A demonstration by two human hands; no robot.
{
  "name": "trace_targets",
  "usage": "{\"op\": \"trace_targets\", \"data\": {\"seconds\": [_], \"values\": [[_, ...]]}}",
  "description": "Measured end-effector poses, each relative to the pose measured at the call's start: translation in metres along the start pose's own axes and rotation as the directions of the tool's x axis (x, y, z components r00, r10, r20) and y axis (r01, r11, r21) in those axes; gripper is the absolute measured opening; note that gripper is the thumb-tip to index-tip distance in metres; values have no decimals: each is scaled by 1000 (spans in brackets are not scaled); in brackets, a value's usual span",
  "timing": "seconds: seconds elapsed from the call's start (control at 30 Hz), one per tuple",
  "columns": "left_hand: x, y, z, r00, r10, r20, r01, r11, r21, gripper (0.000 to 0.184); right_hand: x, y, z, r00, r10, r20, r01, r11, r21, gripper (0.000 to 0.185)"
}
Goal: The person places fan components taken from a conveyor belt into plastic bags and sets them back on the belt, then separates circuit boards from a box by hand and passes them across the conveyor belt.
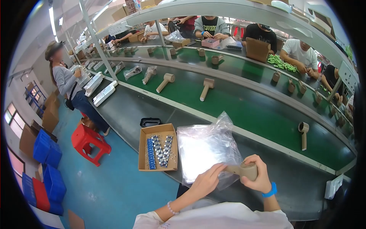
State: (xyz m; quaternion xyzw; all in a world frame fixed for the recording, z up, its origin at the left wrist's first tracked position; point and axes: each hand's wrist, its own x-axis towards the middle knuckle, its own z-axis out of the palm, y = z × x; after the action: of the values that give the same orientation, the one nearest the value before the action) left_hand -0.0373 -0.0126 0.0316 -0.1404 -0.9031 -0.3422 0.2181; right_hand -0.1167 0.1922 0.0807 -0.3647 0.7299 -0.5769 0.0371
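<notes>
A beige hair dryer (pixel 248 171), with a round head and a straight handle, is held over the near edge of the workbench. My right hand (pixel 262 179) wraps round its head, closed on it. At the handle end, the fingers of my left hand (pixel 207 180) are pressed together on the dryer; their tips are partly hidden. Under and beyond both hands lies a stack of clear plastic bags (pixel 202 149). Left of the bags, a cardboard box (pixel 142 152) contains strips of small blue and silver parts (pixel 158 150).
A black tray (pixel 150 122) sits behind the box. More dryers (pixel 207 87) lie on the green conveyor belt (pixel 244 110), some bagged. White packages (pixel 105 93) are at left, near a standing person (pixel 68 80) and a red stool (pixel 89 141). Several people sit across the line.
</notes>
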Motion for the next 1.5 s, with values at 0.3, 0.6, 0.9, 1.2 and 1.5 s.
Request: {"op": "trace_targets", "data": {"seconds": [0.3,0.6,0.9,1.2,1.5], "values": [[19,21,-5,969,-138,204,231,800,-554,48,-12,-3,28,891,444,-100,-276,702,656,40],[23,12,-10,979,-26,201,161,704,-692,54,-15,4,13,963,267,41,-266,910,319,47],[22,19,-21,960,74,272,124,757,-642,62,6,-17,17,973,224,53,-226,972,56,59],[33,-9,-34,965,-28,262,245,461,-853,67,25,-5,46,994,18,-104,-58,916,-396,70],[39,-34,-24,942,-287,175,111,-223,-968,76,120,41,28,902,-234,364,286,953,-96,52]]}}
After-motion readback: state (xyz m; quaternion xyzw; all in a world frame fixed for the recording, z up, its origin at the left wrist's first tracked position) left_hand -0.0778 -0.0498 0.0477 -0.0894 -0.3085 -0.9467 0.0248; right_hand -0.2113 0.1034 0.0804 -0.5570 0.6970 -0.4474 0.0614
